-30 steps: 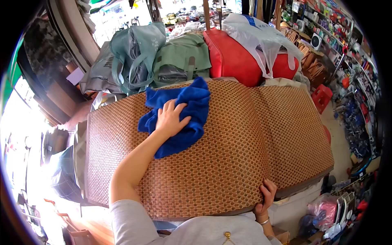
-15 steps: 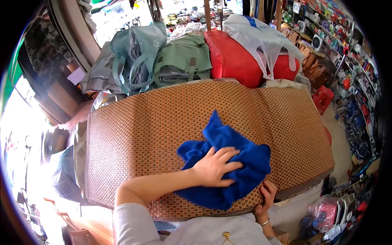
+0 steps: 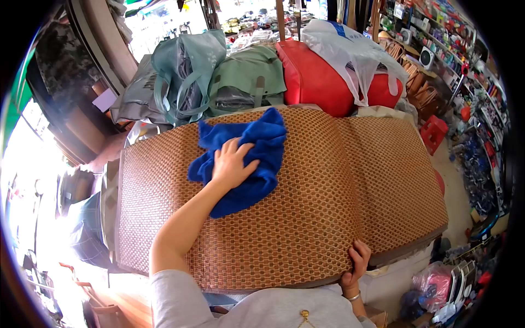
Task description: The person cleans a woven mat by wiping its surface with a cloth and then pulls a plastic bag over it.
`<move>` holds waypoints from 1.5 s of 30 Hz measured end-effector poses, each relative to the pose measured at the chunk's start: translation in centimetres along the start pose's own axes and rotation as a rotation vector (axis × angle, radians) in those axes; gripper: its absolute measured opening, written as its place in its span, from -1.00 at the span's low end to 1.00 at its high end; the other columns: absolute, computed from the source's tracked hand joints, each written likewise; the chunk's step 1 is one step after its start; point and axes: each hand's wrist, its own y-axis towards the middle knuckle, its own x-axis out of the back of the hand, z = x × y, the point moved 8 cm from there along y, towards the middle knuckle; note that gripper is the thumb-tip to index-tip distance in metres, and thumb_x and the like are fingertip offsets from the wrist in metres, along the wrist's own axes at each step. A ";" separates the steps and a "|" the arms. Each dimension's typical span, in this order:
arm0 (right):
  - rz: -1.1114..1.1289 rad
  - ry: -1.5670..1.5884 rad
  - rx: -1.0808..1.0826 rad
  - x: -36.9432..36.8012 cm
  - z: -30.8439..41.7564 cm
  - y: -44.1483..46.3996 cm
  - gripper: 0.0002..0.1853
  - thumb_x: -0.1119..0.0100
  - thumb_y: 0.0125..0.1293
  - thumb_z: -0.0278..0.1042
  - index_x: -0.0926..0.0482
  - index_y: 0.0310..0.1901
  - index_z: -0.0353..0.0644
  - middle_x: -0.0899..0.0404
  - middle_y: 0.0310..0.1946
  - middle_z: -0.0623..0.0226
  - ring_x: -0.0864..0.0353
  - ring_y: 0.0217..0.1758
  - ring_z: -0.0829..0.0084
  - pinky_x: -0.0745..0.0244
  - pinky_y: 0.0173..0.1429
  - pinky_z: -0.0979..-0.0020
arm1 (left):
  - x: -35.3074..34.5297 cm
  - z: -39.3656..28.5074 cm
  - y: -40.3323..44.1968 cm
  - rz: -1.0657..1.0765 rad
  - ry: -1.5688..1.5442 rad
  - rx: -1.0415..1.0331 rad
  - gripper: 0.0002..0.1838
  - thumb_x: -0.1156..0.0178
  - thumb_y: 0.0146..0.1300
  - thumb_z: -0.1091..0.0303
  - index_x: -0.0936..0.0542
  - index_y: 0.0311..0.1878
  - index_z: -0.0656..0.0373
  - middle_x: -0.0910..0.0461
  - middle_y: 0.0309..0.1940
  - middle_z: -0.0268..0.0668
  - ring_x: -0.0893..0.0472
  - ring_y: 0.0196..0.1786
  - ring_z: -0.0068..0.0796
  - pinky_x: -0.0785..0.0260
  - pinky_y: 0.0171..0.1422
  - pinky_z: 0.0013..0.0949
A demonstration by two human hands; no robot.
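Observation:
A blue cloth (image 3: 257,183) lies bunched on a brown woven mat (image 3: 295,229), towards its far side. My left hand (image 3: 232,164) presses down on the cloth from above, fingers bent into its folds and thumb apart. At the near edge of the mat, my right hand (image 3: 356,262) curls its fingers over the rim; the thumb side is partly hidden. The mat has two raised panels with a dip between them, and its weave shows dark gaps.
Behind the mat stand a grey-blue bag (image 3: 188,71), a green bag (image 3: 246,76) and a red bag (image 3: 311,76) with a white plastic bag (image 3: 350,49) over it. A red stool (image 3: 433,134) and crowded shelves (image 3: 437,38) are on the right.
My left hand has slid the blue cloth away from me and to the left, from the near middle of the mat to its far side. My right hand stays at the edge.

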 end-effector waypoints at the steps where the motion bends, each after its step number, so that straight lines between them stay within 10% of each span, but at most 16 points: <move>1: -0.001 0.004 0.000 0.0 0.0 0.0 -0.34 0.23 0.41 0.27 -0.56 0.07 -0.21 -0.52 0.09 -0.07 -0.47 0.17 -0.07 -0.34 0.26 0.00 | 0.9 0.6 -1.3 0.022 0.022 0.037 -0.45 -0.30 0.15 -0.02 -0.52 0.19 -0.07 -0.36 0.29 -0.10 -0.26 0.40 -0.07 -0.14 0.32 0.10; 7: -0.003 -0.002 -0.003 0.1 0.0 0.1 -0.33 0.23 0.41 0.29 -0.57 0.05 -0.20 -0.52 0.07 -0.08 -0.47 0.14 -0.07 -0.34 0.24 -0.01 | 2.8 -4.0 -8.7 0.163 0.034 -0.001 -0.38 -0.37 0.06 0.03 -0.50 0.20 -0.01 -0.27 0.31 0.03 -0.22 0.40 0.07 -0.09 0.39 0.15; 17: 0.007 -0.018 -0.018 0.1 -0.3 0.0 -0.32 0.24 0.40 0.30 -0.57 0.03 -0.22 -0.52 0.07 -0.09 -0.48 0.13 -0.09 -0.34 0.24 -0.01 | -1.1 -19.4 -6.4 0.272 -0.349 -0.687 -0.42 -0.38 0.00 0.01 -0.54 0.14 -0.09 -0.33 0.33 -0.12 -0.30 0.39 -0.06 -0.27 0.19 0.08; 25: 0.020 -0.016 -0.029 0.1 -0.3 -0.2 -0.32 0.24 0.40 0.30 -0.57 0.04 -0.21 -0.51 0.10 -0.07 -0.46 0.17 -0.09 -0.33 0.27 -0.01 | -5.1 -9.4 5.9 -0.023 -0.161 -0.196 -0.49 -0.33 0.10 -0.01 -0.58 0.11 -0.07 -0.44 0.21 -0.12 -0.39 0.29 -0.06 -0.23 0.29 0.01; 33: 0.017 -0.009 -0.018 0.1 -0.1 0.0 -0.33 0.23 0.40 0.28 -0.57 0.06 -0.20 -0.51 0.10 -0.05 -0.46 0.17 -0.07 -0.33 0.26 -0.01 | 1.1 -0.5 -2.6 0.053 0.030 0.017 -0.44 -0.29 0.15 0.00 -0.50 0.20 -0.04 -0.33 0.31 -0.07 -0.23 0.42 -0.04 -0.13 0.34 0.10; 45: 0.012 -0.016 -0.004 0.1 0.1 0.2 -0.35 0.24 0.42 0.28 -0.55 0.05 -0.20 -0.51 0.07 -0.07 -0.48 0.13 -0.08 -0.35 0.23 -0.01 | 0.8 -17.5 -10.1 0.394 -0.275 -0.544 -0.37 -0.39 -0.02 0.02 -0.53 0.19 -0.12 -0.30 0.34 -0.06 -0.27 0.41 -0.02 -0.26 0.19 0.15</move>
